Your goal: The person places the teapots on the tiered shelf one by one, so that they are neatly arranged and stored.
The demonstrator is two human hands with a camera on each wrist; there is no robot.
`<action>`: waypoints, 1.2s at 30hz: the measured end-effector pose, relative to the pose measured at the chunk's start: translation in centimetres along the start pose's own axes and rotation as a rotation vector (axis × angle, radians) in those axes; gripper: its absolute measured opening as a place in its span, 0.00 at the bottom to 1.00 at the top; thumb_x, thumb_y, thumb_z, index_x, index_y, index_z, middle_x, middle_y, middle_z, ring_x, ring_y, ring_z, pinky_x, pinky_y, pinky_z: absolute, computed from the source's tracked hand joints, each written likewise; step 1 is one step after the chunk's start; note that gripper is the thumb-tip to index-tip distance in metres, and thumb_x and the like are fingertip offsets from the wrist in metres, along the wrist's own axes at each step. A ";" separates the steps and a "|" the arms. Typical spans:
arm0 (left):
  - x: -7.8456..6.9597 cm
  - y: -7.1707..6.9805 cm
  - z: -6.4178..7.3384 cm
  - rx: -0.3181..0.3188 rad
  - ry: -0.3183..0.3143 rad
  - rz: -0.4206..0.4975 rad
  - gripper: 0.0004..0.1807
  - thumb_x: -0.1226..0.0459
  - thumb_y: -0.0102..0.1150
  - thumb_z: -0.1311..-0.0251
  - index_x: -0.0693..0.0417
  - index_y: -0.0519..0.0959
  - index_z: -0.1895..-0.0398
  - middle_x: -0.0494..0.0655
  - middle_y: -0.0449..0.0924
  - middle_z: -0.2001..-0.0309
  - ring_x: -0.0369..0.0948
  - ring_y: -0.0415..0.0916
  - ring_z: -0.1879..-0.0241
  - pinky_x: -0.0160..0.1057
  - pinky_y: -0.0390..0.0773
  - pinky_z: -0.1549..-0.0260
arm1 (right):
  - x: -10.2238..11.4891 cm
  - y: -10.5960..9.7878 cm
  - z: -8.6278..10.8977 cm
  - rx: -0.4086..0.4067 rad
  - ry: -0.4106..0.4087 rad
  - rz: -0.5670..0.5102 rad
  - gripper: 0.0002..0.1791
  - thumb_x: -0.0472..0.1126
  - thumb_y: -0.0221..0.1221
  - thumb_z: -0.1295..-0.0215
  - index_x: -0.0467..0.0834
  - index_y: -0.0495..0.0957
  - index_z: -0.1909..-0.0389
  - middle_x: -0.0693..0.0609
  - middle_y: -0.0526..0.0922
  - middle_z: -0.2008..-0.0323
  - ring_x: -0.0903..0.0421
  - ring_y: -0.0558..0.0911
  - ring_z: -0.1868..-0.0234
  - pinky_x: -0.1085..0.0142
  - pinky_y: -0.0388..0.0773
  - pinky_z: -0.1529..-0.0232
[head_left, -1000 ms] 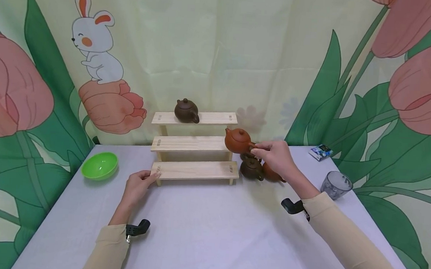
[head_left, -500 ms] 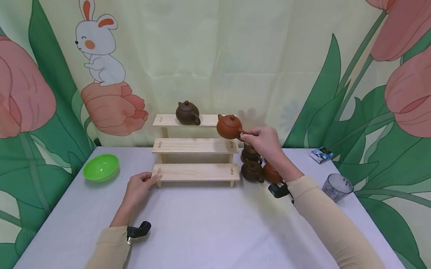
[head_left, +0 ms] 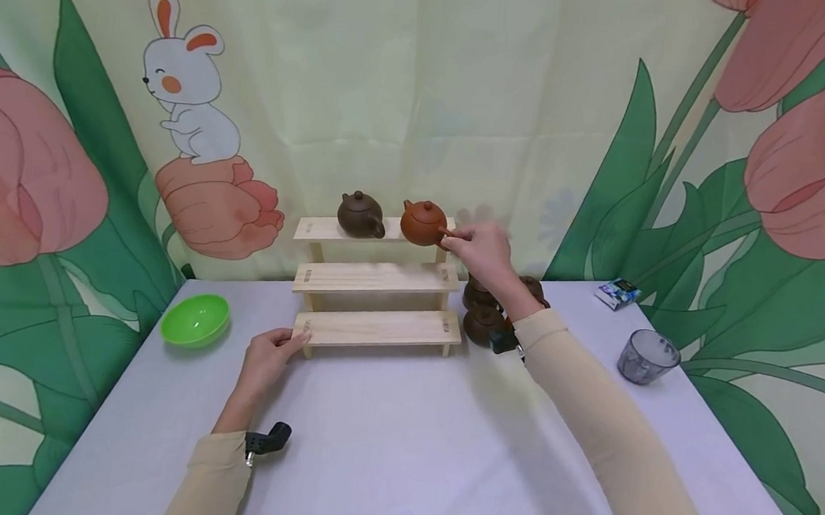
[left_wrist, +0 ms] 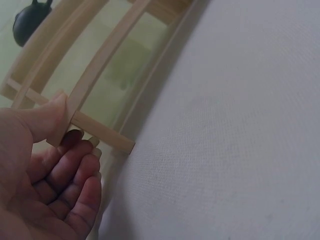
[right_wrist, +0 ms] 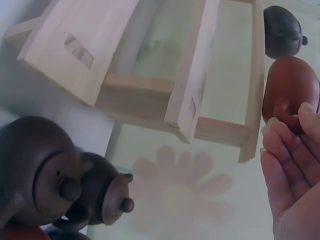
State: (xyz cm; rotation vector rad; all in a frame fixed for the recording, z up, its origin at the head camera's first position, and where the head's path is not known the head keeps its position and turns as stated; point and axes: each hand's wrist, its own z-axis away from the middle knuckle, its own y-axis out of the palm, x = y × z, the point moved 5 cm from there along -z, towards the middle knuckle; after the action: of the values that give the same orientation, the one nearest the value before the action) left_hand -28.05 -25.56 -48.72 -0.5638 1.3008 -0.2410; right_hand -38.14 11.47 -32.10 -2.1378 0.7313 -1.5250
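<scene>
My right hand (head_left: 485,254) pinches the handle of a reddish-brown teapot (head_left: 423,223) at the right part of the top step of a three-step wooden stand (head_left: 376,277). In the right wrist view the reddish teapot (right_wrist: 291,90) is at the top board's edge; whether it bears on the board I cannot tell. To its left on that step sits a dark brown teapot (head_left: 360,215). My left hand (head_left: 266,359) grips the left end of the lowest step, thumb on top and fingers below, as the left wrist view of the hand (left_wrist: 55,170) shows.
Right of the stand several teapots cluster, a dark teapot (head_left: 482,325) in front, partly hidden by my right arm. A green bowl (head_left: 196,321) stands at the left. At the right are a clear glass (head_left: 647,357) and a small blue box (head_left: 617,294). A printed curtain (head_left: 493,97) hangs behind.
My right hand has carried the reddish teapot left and up, from beside the middle step to the top step beside the dark teapot. My left hand keeps its grip on the stand.
</scene>
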 end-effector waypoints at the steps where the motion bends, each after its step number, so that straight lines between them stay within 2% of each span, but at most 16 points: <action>1: 0.0 0.1 0.0 0.001 0.001 0.001 0.30 0.44 0.63 0.38 0.58 0.80 0.44 0.50 0.83 0.57 0.42 0.73 0.60 0.35 0.72 0.65 | 0.2 0.2 -0.2 -0.002 -0.005 0.011 0.10 0.47 0.67 0.38 0.46 0.90 0.62 0.48 0.90 0.64 0.54 0.77 0.67 0.65 0.66 0.70; 4: 0.0 0.1 -0.1 0.000 0.005 0.001 0.29 0.45 0.63 0.38 0.59 0.80 0.44 0.50 0.83 0.58 0.42 0.73 0.60 0.35 0.72 0.65 | 0.7 0.8 -0.6 -0.001 -0.015 0.044 0.10 0.47 0.66 0.38 0.47 0.90 0.62 0.49 0.90 0.63 0.54 0.75 0.68 0.65 0.64 0.70; 10: 0.0 0.2 -0.2 -0.005 -0.004 0.016 0.28 0.46 0.63 0.38 0.58 0.81 0.46 0.50 0.82 0.58 0.42 0.73 0.61 0.35 0.72 0.65 | 1.6 1.5 -1.1 -0.018 -0.009 0.076 0.11 0.48 0.65 0.37 0.48 0.90 0.60 0.50 0.89 0.60 0.53 0.80 0.63 0.64 0.68 0.70; 14: 0.1 0.3 -0.2 -0.005 -0.016 0.020 0.27 0.47 0.64 0.38 0.58 0.81 0.46 0.49 0.82 0.59 0.42 0.73 0.62 0.35 0.73 0.66 | 1.9 1.8 -1.5 -0.027 0.012 0.071 0.11 0.49 0.65 0.36 0.48 0.90 0.60 0.51 0.88 0.58 0.54 0.78 0.64 0.64 0.65 0.71; 20: -0.1 0.2 0.0 -0.004 -0.004 0.017 0.27 0.48 0.63 0.38 0.59 0.81 0.46 0.51 0.82 0.58 0.42 0.73 0.61 0.35 0.73 0.66 | 2.5 2.1 -2.1 -0.035 0.026 0.072 0.11 0.50 0.66 0.37 0.49 0.90 0.60 0.52 0.90 0.63 0.57 0.79 0.68 0.66 0.63 0.74; 23: -0.1 0.2 0.0 -0.002 -0.008 0.018 0.26 0.48 0.63 0.37 0.59 0.81 0.46 0.51 0.82 0.58 0.42 0.73 0.61 0.35 0.73 0.66 | 2.7 2.1 -2.1 -0.026 0.034 0.058 0.11 0.49 0.66 0.37 0.48 0.89 0.60 0.50 0.90 0.64 0.56 0.80 0.68 0.66 0.65 0.73; 28: -0.2 0.3 0.1 -0.001 -0.007 0.010 0.28 0.47 0.63 0.37 0.59 0.80 0.45 0.51 0.82 0.57 0.42 0.73 0.61 0.35 0.73 0.66 | 2.5 2.4 -1.8 0.001 0.020 -0.023 0.10 0.43 0.67 0.37 0.42 0.89 0.59 0.46 0.90 0.63 0.54 0.83 0.65 0.66 0.73 0.67; 32: -0.1 0.2 0.1 -0.010 -0.009 0.005 0.28 0.46 0.63 0.37 0.58 0.80 0.44 0.50 0.82 0.57 0.42 0.73 0.60 0.35 0.72 0.65 | 2.2 2.6 -1.7 0.021 -0.002 -0.050 0.10 0.41 0.66 0.36 0.42 0.88 0.58 0.45 0.87 0.61 0.53 0.80 0.59 0.65 0.73 0.63; 36: 0.0 0.2 0.1 -0.009 0.000 0.007 0.29 0.45 0.62 0.37 0.59 0.80 0.44 0.50 0.82 0.57 0.42 0.73 0.60 0.34 0.73 0.65 | 1.7 2.3 -1.6 0.024 -0.033 -0.032 0.13 0.43 0.65 0.36 0.43 0.86 0.54 0.45 0.83 0.61 0.51 0.77 0.58 0.63 0.72 0.65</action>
State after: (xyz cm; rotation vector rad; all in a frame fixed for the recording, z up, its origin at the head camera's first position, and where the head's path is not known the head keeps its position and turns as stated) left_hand -28.02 -25.35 -48.80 -0.5664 1.3042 -0.2298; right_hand -39.61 8.56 -31.80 -2.1615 0.6673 -1.5038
